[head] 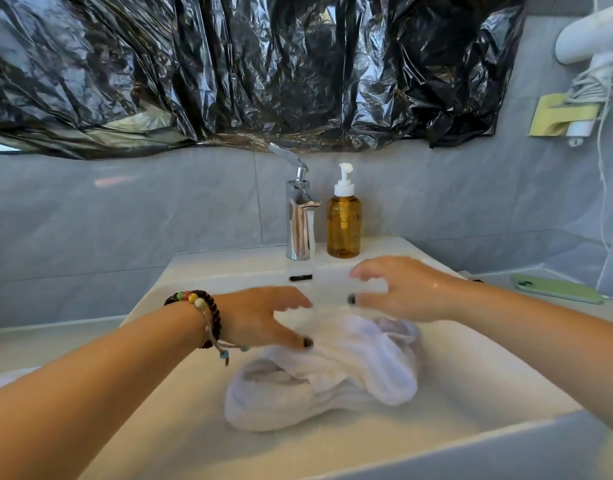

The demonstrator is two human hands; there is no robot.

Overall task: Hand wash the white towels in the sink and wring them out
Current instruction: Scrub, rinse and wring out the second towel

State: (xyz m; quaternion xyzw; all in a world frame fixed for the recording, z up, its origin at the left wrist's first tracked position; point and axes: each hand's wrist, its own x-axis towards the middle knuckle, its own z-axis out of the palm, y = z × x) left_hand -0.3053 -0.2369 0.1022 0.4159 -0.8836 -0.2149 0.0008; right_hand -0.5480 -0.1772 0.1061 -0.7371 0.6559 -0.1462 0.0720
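A crumpled heap of wet white towels lies in the middle of the white sink. My left hand hovers over the heap's left side with fingers spread and relaxed, its thumb tip touching the cloth. My right hand, wet, hangs just above the heap's back right, fingers loosely bent and holding nothing. Water runs from the chrome tap down between my two hands onto the towels.
An amber pump bottle of soap stands right of the tap on the sink's back ledge. A green phone lies on the counter at right. Black plastic sheeting covers the wall above. A white hair dryer hangs at upper right.
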